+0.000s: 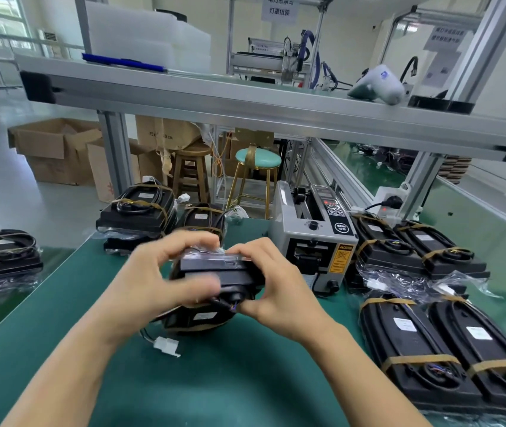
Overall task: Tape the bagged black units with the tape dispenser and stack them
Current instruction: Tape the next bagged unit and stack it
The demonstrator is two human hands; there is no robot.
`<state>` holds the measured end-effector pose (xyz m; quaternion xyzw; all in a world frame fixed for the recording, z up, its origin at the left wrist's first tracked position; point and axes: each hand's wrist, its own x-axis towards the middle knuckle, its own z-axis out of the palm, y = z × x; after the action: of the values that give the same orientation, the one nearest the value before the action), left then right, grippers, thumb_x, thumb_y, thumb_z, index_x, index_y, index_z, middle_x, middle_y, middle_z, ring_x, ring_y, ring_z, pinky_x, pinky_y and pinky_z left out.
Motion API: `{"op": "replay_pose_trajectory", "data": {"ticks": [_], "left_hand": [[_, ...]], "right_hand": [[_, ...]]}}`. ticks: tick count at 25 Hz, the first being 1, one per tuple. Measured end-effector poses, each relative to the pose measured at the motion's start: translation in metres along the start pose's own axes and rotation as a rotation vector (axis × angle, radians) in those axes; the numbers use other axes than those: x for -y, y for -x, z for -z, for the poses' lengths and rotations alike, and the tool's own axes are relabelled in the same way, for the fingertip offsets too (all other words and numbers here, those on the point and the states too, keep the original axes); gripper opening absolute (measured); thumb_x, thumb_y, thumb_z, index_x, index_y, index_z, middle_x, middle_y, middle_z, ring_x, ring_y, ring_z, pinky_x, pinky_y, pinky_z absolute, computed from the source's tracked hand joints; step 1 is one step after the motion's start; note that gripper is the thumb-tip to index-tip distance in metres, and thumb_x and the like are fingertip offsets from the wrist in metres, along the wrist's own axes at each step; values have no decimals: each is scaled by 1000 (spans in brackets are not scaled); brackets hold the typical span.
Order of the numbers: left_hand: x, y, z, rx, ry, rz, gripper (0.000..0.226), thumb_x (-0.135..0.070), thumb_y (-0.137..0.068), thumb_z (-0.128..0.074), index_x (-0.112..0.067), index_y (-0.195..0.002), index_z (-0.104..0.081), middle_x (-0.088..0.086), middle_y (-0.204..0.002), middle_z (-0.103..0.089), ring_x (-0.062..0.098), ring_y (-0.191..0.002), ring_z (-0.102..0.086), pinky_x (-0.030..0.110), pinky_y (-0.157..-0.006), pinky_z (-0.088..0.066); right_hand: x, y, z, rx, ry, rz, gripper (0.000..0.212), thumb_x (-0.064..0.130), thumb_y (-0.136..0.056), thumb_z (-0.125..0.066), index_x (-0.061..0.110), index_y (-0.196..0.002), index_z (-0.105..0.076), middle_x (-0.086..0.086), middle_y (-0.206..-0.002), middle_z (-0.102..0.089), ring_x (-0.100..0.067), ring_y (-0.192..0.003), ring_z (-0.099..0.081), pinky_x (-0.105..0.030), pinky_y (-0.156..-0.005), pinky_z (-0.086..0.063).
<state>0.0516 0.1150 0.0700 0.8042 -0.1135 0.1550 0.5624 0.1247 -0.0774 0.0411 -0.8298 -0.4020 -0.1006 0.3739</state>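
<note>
Black and wrapped in clear film, the unit point(214, 272) sat between your two hands above the green table point(184, 380), raised over another unit point(196, 318) lying flat beneath it. Your left hand point(156, 272) curled round its left end, fingers over the top and thumb underneath. Your right hand point(273, 288) gripped the right end, fingertips pinching the bag near the top edge, thumb low by the cable exit. Both forearms reached in from the near edge, wrists bent inward. The dispenser point(313, 238) stood just beyond your right hand; whether a strip waited at its mouth could not be told. To do this step well, you would have kept the bag's loose flap folded tight against the body before reaching for tape, and tucked the trailing white plug point(167, 345) clear. Taped units lay stacked at the far left point(136, 211) and in rows on the right point(449, 349).
</note>
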Motion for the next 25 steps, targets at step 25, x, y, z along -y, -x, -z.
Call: {"op": "replay_pose_trajectory", "data": {"ticks": [25], "left_hand": [[12,24,-71,-319,-163,4,72,-17,-48,-92,-57,-101,-61,-27,-100,-63,-6,-90,-61,3,-76,-42]], "right_hand": [[-73,4,27,-738,-575,-1053,13,17,-89,-65,17,-77,-68,4,-67,-56,-13,-61,-45,-31,-70,-43]]}}
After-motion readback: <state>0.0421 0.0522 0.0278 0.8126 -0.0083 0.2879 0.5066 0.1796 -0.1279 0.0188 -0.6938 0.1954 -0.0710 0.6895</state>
